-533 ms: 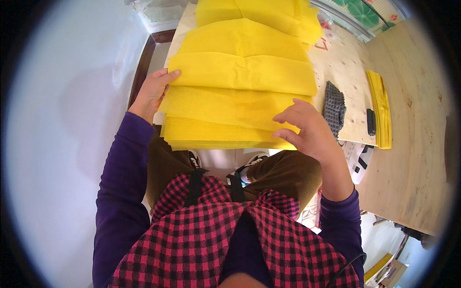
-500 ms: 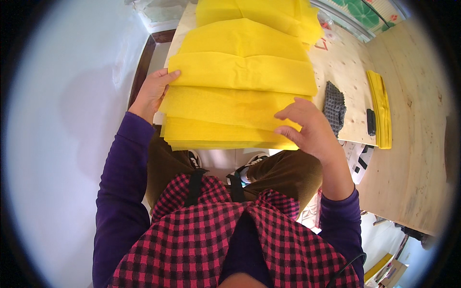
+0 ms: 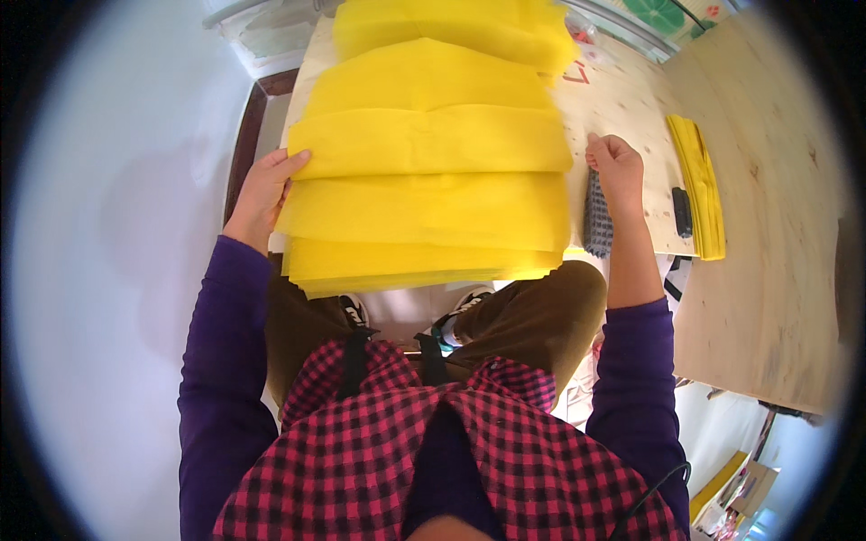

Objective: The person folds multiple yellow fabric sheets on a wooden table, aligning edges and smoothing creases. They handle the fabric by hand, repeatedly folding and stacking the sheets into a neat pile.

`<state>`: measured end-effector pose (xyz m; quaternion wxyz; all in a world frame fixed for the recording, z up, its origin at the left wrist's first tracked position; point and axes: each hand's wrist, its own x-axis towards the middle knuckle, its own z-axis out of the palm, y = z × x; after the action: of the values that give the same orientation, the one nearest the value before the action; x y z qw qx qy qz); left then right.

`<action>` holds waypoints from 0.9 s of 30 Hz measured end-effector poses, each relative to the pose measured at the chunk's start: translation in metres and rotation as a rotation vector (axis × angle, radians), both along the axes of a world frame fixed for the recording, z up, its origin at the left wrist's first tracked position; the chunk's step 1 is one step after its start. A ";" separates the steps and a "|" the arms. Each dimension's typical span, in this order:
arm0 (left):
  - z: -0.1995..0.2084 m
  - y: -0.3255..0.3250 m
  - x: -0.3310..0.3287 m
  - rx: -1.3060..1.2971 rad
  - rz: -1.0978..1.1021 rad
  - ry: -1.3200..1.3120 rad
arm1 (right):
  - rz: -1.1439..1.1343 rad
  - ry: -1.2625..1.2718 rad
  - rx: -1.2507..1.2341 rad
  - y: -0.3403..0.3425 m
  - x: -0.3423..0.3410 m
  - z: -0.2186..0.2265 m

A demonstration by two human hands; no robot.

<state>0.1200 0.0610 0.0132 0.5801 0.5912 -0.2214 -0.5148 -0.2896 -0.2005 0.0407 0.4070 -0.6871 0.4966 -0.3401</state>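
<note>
A thick stack of yellow fabric sheets [image 3: 424, 212] lies in front of me, its near edge overhanging the table. The upper sheets are folded back in overlapping layers. At the stack's left edge, my left hand [image 3: 263, 191] is closed on the fabric, thumb on top and fingers mostly underneath. My right hand [image 3: 621, 176] is off the stack to the right, fingers curled together, over the far end of a dark grey textured cloth [image 3: 597, 221]. Whether it grips the cloth I cannot tell, as the fingertips are partly hidden.
More yellow fabric [image 3: 451, 32] lies beyond the stack on the wooden table [image 3: 622, 99]. Toward the right are a small black object [image 3: 682, 212] and a folded yellow strip [image 3: 699, 185], beside an upright wooden panel [image 3: 767, 198]. A pale wall [image 3: 117, 252] stands at left.
My right hand has left the top of the stack, moved right to the grey cloth, and its fingers have closed. The left hand keeps hold of the fabric's edge. The view has shifted slightly.
</note>
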 end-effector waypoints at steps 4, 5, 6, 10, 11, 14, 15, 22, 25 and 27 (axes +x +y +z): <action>-0.006 -0.001 -0.001 -0.016 0.039 0.011 | -0.134 0.272 -0.259 -0.013 -0.037 -0.014; -0.003 0.000 0.000 -0.017 0.016 0.009 | -0.128 0.394 -0.318 -0.012 -0.045 -0.019; -0.001 0.001 0.000 0.020 0.036 -0.018 | -0.119 0.515 -0.376 -0.008 -0.052 -0.024; 0.000 0.001 -0.011 -0.047 0.079 0.074 | -0.061 0.729 -0.429 0.009 -0.056 -0.054; 0.000 0.000 -0.012 -0.045 0.100 0.079 | -0.097 0.714 -0.317 0.009 -0.055 -0.057; 0.005 -0.001 -0.010 -0.036 0.036 0.066 | -0.167 0.710 -0.225 0.006 -0.052 -0.052; 0.006 -0.002 -0.008 0.027 0.048 0.025 | -0.194 0.750 -0.203 0.005 -0.050 -0.048; -0.005 -0.001 -0.011 -0.012 0.092 0.049 | 0.179 0.299 -0.719 0.007 0.001 -0.014; -0.007 -0.003 -0.003 -0.018 0.052 0.036 | 0.323 0.335 -0.835 0.015 0.030 -0.014; -0.007 -0.001 0.001 -0.015 0.027 0.056 | 0.360 0.440 -0.765 0.018 0.040 -0.016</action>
<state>0.1209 0.0603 0.0058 0.5972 0.5752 -0.2009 -0.5217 -0.2492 -0.1821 0.0248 0.0623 -0.9184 0.2833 -0.2691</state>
